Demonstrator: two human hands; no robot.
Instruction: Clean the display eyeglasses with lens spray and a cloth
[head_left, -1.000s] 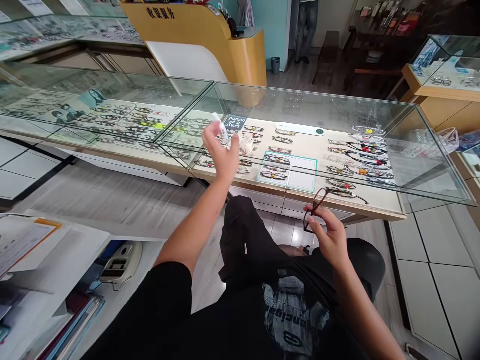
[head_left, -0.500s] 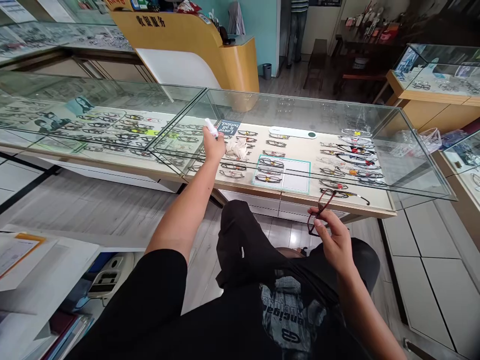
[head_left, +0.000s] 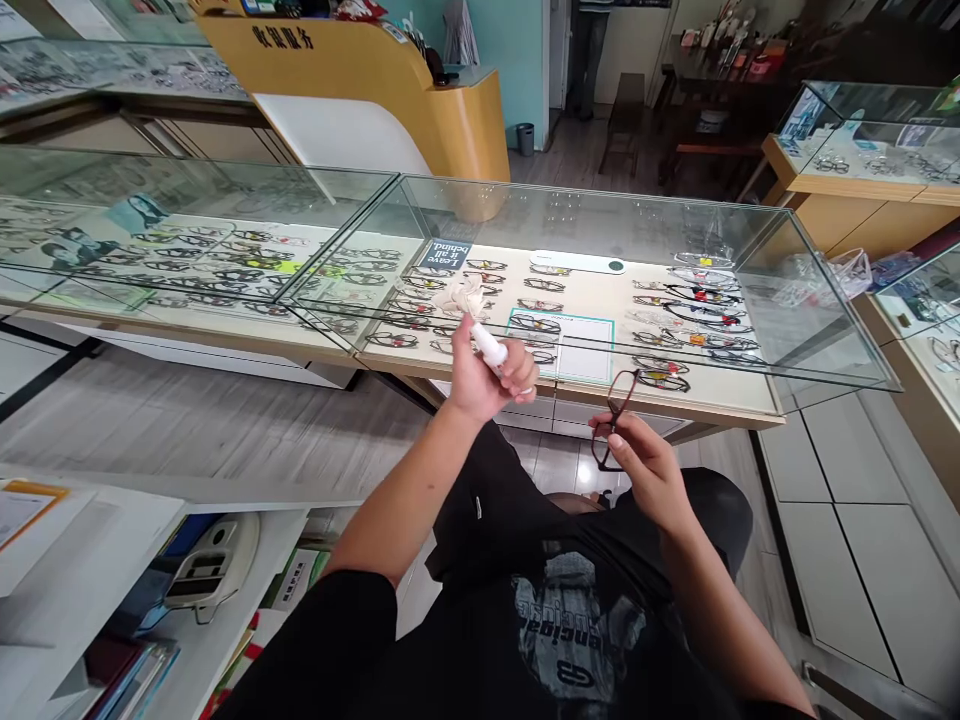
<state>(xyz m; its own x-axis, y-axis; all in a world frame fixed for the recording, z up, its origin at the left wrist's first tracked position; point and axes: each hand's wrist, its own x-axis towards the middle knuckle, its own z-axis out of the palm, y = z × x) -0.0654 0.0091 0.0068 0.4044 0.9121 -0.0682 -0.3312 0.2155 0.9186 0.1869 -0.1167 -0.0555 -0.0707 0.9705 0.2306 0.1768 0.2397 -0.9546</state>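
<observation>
We are in an eyewear shop: glass display cases (head_left: 600, 215) hold rows of spectacles (head_left: 697, 300) beside a yellow counter (head_left: 469, 125) with lettering.

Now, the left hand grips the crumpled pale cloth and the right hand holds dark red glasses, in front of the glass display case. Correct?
Not quite: the head view shows the left hand holding a small white bottle, not the cloth. The right hand does hold dark red glasses, in front of the glass display case.
</observation>
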